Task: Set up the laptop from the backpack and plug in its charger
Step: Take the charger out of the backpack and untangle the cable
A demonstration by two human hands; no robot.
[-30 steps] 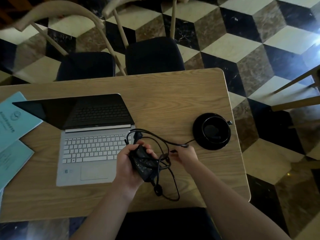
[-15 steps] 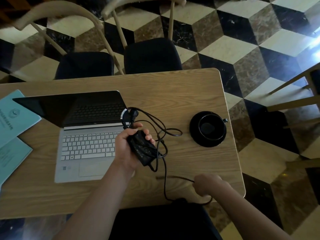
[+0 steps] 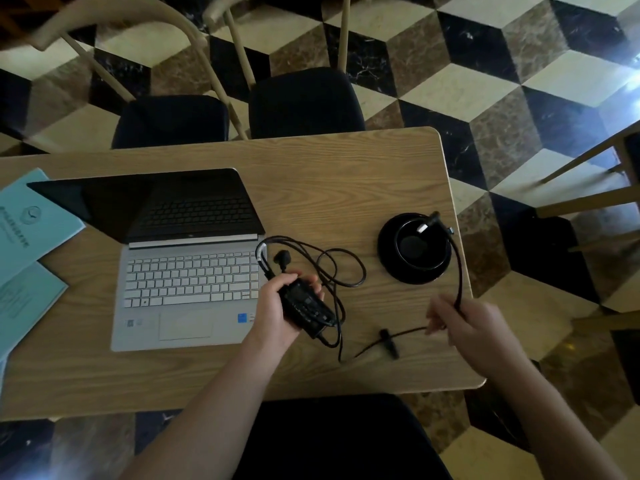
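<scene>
Laptop point(image 3: 188, 271) sits open on the left half of the wooden table point(image 3: 346, 174), its dark screen tilted toward the far side. Just right of its keyboard, the left hand point(image 3: 277, 310) curls around the black charger brick point(image 3: 306, 306), loops of cable point(image 3: 341, 268) trailing across the wood. Further right, the right hand point(image 3: 474, 327) pinches the cable's free end, whose plug point(image 3: 427, 223) hangs over a black cup and saucer point(image 3: 414, 249).
</scene>
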